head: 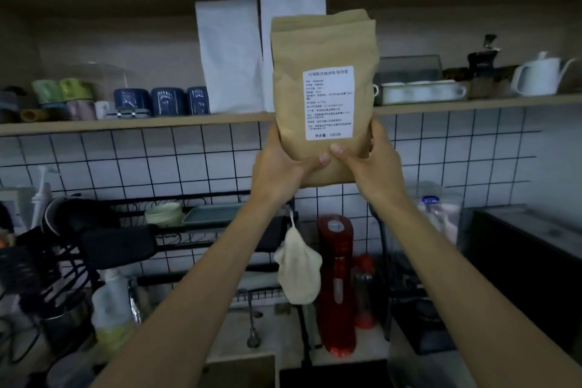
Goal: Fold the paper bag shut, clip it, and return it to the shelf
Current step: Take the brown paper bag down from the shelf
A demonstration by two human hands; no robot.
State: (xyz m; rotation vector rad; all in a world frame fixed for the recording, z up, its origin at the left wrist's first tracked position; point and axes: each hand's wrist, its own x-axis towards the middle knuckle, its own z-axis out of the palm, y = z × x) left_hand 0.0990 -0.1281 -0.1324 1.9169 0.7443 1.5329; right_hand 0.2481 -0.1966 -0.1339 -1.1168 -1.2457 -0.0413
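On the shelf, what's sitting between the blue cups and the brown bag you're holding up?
In the head view, two white bags stand on the shelf between the blue cups and the brown paper bag; the right one is partly hidden behind it.

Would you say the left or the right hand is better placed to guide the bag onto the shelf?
Probably the right hand: it grips the brown paper bag on the side facing the shelf's open gap. The left hand sits beside the white bags.

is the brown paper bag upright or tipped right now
Upright. The brown paper bag stands vertical, label readable, top edge uppermost, gripped at its base by the left hand and right hand in front of the shelf.
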